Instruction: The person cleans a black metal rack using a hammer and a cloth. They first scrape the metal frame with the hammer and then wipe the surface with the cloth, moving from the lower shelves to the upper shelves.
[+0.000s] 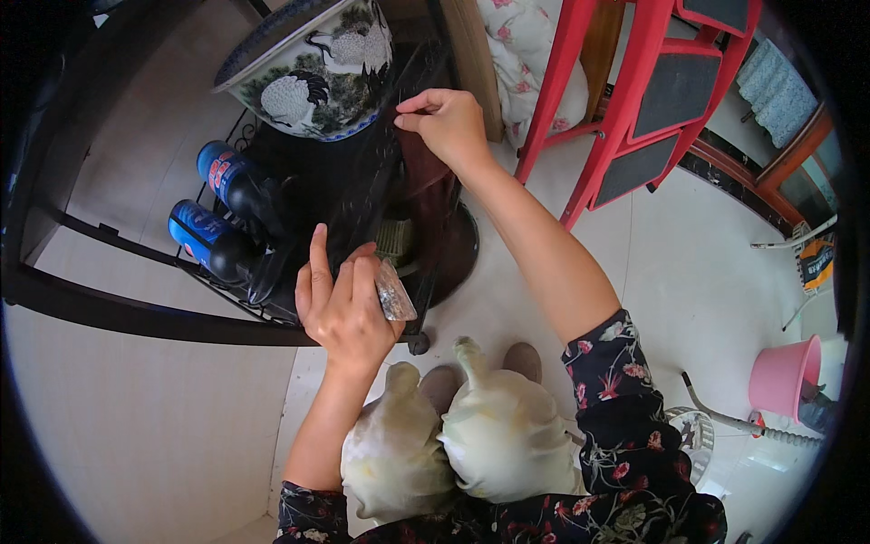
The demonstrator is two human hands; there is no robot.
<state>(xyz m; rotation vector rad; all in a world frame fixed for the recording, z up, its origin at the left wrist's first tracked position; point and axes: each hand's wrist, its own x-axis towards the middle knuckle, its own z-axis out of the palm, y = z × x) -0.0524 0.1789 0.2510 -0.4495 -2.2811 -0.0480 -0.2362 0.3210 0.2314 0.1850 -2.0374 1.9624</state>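
My left hand point(350, 299) rests at the near edge of a black metal rack point(238, 331), its index finger extended. Between its thumb side and the rack shows a small silvery, crumpled piece point(395, 292), apparently held. My right hand point(448, 122) is raised over the rack's right side, thumb and index finger pinched close together on what looks like the edge of a dark, thin sheet point(367, 183). A porcelain bowl painted with cranes point(319, 75) stands at the back of the rack. Two blue-labelled bottles with black caps point(231, 173) lie left of my left hand.
A red folding step ladder point(612, 122) stands at the right, beside floral bedding point(523, 61). A round dark base point(462, 258) is on the floor by the rack. Farther right are a pink bucket point(781, 377), a ribbed hose point(788, 435) and a patterned basket point(693, 435).
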